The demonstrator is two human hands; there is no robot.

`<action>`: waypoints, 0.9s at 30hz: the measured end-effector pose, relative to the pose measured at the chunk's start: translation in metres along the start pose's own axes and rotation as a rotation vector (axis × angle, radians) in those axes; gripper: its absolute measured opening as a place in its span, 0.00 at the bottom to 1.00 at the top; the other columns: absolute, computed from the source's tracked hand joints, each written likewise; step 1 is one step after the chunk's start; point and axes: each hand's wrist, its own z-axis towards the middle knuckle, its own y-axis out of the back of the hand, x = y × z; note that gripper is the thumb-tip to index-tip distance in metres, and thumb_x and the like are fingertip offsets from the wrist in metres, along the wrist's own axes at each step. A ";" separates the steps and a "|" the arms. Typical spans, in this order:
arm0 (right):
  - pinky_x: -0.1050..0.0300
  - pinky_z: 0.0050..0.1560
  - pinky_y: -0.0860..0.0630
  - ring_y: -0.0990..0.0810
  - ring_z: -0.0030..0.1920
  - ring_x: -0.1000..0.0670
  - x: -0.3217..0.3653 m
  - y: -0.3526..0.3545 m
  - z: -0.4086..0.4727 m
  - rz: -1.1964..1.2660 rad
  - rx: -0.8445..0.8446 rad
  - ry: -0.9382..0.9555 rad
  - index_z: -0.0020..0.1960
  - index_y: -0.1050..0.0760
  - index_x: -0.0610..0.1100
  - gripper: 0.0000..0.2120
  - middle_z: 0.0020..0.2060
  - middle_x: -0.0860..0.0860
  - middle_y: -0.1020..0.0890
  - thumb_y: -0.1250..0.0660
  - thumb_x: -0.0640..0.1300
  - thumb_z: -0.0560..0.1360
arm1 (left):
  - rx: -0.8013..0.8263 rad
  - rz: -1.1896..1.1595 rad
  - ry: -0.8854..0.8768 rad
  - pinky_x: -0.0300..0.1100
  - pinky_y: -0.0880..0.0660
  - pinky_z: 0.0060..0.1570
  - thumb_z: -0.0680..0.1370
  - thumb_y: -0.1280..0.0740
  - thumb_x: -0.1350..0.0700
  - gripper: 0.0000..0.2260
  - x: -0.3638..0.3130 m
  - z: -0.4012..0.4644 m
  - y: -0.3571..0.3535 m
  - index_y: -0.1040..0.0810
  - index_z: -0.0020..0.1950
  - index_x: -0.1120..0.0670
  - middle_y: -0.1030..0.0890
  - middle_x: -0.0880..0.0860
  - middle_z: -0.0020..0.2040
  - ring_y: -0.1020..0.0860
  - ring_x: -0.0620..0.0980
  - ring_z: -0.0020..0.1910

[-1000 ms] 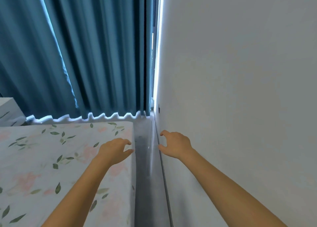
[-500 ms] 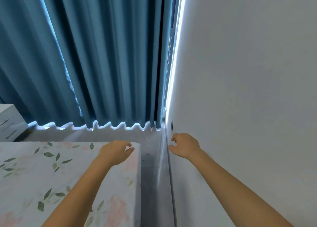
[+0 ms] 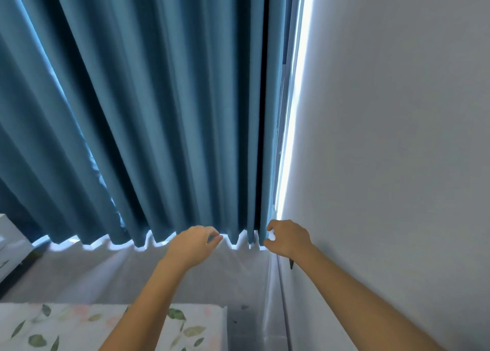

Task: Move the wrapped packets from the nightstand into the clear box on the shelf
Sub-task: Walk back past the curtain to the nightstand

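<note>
Nightstand (image 3: pixel 12 247) only partly in frame, far left

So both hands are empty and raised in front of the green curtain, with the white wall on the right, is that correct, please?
Not quite: the curtain is blue, not green, as the head view shows. The rest holds: the left hand and right hand are empty, raised before it, with the white wall on the right.

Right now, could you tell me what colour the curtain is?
Teal blue curtain, shown best in the head view.
</note>
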 end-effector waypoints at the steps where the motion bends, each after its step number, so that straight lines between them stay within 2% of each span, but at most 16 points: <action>1: 0.55 0.52 0.24 0.21 0.54 0.48 0.001 0.004 0.015 -0.001 0.001 0.001 0.63 0.27 0.50 0.17 0.55 0.52 0.20 0.38 0.50 0.74 | 0.009 -0.001 -0.001 0.43 0.27 0.51 0.80 0.45 0.40 0.16 0.002 0.018 0.005 0.24 0.60 0.44 0.21 0.45 0.56 0.23 0.48 0.55; 6: 0.55 0.53 0.24 0.22 0.56 0.49 0.007 0.015 0.093 -0.011 0.018 0.018 0.64 0.27 0.51 0.18 0.55 0.52 0.20 0.38 0.50 0.74 | 0.013 0.014 0.014 0.44 0.26 0.54 0.80 0.44 0.43 0.16 0.019 0.107 0.020 0.26 0.64 0.45 0.22 0.46 0.60 0.24 0.48 0.59; 10: 0.55 0.52 0.24 0.22 0.55 0.48 0.019 0.021 0.162 -0.029 0.037 0.052 0.64 0.27 0.52 0.18 0.54 0.52 0.19 0.37 0.51 0.74 | 0.007 -0.015 0.035 0.45 0.26 0.55 0.80 0.44 0.44 0.16 0.042 0.167 0.027 0.26 0.64 0.46 0.22 0.45 0.59 0.24 0.48 0.58; 15: 0.57 0.48 0.25 0.22 0.51 0.50 0.046 0.018 0.275 -0.048 0.068 0.125 0.57 0.26 0.52 0.14 0.49 0.55 0.19 0.37 0.51 0.73 | -0.046 -0.061 0.096 0.43 0.26 0.54 0.80 0.43 0.48 0.14 0.096 0.251 0.029 0.25 0.64 0.46 0.22 0.44 0.60 0.25 0.47 0.59; 21: 0.55 0.53 0.24 0.22 0.56 0.49 0.110 0.019 0.425 -0.102 0.087 0.275 0.61 0.27 0.54 0.17 0.54 0.54 0.19 0.37 0.55 0.74 | -0.147 -0.037 0.255 0.44 0.28 0.53 0.80 0.43 0.49 0.13 0.173 0.356 0.045 0.24 0.61 0.46 0.21 0.47 0.58 0.24 0.50 0.58; 27: 0.54 0.56 0.24 0.24 0.60 0.49 0.201 0.025 0.525 -0.140 0.122 0.439 0.64 0.28 0.54 0.19 0.57 0.54 0.20 0.37 0.56 0.74 | -0.188 -0.057 0.435 0.44 0.27 0.51 0.79 0.43 0.47 0.13 0.259 0.397 0.084 0.24 0.59 0.47 0.21 0.48 0.57 0.24 0.52 0.57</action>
